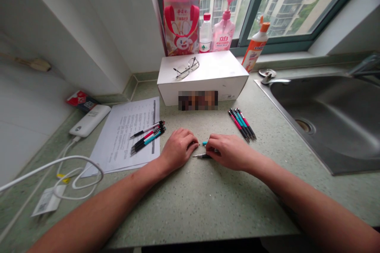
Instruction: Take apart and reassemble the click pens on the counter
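Low over the green speckled counter (190, 201), my left hand (180, 147) is closed, thumb and fingertips pressed together. A tiny tip shows at its fingers, too small to name. Just right of it, my right hand (227, 151) is closed in a pinch, and the end of a teal pen barrel (204, 143) sticks out from its fingers. Below those fingers, a black pen part with a thin metal tip (202, 156) points left; whether it is held or lying down is unclear. Several pens (242, 124) lie side by side beyond my right hand.
More pens (148, 137) rest on printed sheets (124, 126) at left. A white box (204, 83) carrying glasses (187, 68) stands behind. A power bank (90, 120) and white cable (80, 158) lie far left. The steel sink (326, 114) is at right; bottles (224, 33) line the window.
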The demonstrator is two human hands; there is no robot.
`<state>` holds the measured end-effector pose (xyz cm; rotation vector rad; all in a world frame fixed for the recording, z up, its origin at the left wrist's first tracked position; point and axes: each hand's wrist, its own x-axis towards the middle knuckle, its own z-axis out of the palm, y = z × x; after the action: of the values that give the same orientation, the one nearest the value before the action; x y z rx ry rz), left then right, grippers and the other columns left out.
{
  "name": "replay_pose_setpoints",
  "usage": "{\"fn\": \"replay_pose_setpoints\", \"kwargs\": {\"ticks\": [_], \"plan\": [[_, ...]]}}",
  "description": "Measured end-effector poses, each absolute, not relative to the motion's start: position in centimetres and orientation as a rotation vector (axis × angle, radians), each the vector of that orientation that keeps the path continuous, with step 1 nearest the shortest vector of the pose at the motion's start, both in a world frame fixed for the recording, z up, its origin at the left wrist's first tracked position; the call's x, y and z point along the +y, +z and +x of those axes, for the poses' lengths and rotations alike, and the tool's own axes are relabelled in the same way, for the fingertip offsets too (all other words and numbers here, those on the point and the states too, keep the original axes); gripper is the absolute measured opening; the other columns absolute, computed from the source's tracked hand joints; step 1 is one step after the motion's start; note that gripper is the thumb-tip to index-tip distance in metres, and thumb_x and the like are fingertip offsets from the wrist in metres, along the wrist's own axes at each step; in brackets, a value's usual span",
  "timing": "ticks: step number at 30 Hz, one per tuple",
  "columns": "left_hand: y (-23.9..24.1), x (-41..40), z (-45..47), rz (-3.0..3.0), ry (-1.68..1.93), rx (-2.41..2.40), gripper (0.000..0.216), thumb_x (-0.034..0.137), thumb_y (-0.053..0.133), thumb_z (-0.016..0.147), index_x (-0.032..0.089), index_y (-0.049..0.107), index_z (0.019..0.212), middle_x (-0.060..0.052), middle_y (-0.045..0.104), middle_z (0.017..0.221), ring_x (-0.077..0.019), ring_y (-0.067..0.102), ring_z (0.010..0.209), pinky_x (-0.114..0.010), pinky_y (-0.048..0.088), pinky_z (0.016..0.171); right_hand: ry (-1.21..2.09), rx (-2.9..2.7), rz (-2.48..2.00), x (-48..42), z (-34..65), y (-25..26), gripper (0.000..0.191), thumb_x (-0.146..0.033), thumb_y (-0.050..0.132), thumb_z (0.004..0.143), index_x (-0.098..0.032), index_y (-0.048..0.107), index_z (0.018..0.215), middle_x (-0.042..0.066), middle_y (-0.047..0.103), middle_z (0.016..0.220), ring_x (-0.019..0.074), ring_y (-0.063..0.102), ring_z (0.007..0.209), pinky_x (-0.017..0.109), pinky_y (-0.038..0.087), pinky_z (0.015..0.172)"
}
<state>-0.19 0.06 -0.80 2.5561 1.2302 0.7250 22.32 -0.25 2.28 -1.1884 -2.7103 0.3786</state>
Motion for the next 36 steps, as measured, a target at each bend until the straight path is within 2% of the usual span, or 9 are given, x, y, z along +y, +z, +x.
{"fn": "replay_pose_setpoints", "kwargs": {"ticks": [8,15,36], "plan": [[-0.90,-0.07,-0.25,2.553,0.780,1.192,0.008,0.020,0.060,0.096,0.018,0.064,0.089,-0.005,0.068,0.086,-0.0221,0.060,0.084,-0.037,0.045,0.077,0.352,-2.718,-1.242,0.03,22.62,2.32,0.009,-0.022,0.062,0.091,-0.021,0.070,0.086,0.002,0.067,0.085,0.0127,0.057,0.067,0.029,0.030,0.057],[-0.78,-0.02,-0.26,2.538,0.798,1.143,0.011,0.018,0.058,0.096,0.017,0.068,0.102,-0.007,0.070,0.093,-0.0223,0.060,0.088,-0.038,0.047,0.081,0.160,-2.730,-1.325,0.20,22.46,2.12,0.018,-0.019,0.050,0.093,-0.017,0.066,0.084,0.007,0.067,0.084,0.0153,0.059,0.066,0.032,0.029,0.057],[-0.65,0.01,-0.24,2.482,0.742,1.313,0.008,0.020,0.063,0.093,0.018,0.068,0.088,-0.007,0.067,0.088,-0.0234,0.058,0.086,-0.040,0.046,0.080,0.098,-2.760,-1.456,0.24,22.23,2.64,0.023,-0.023,0.047,0.098,-0.015,0.067,0.088,0.008,0.068,0.087,0.0156,0.061,0.066,0.032,0.025,0.055]]}}
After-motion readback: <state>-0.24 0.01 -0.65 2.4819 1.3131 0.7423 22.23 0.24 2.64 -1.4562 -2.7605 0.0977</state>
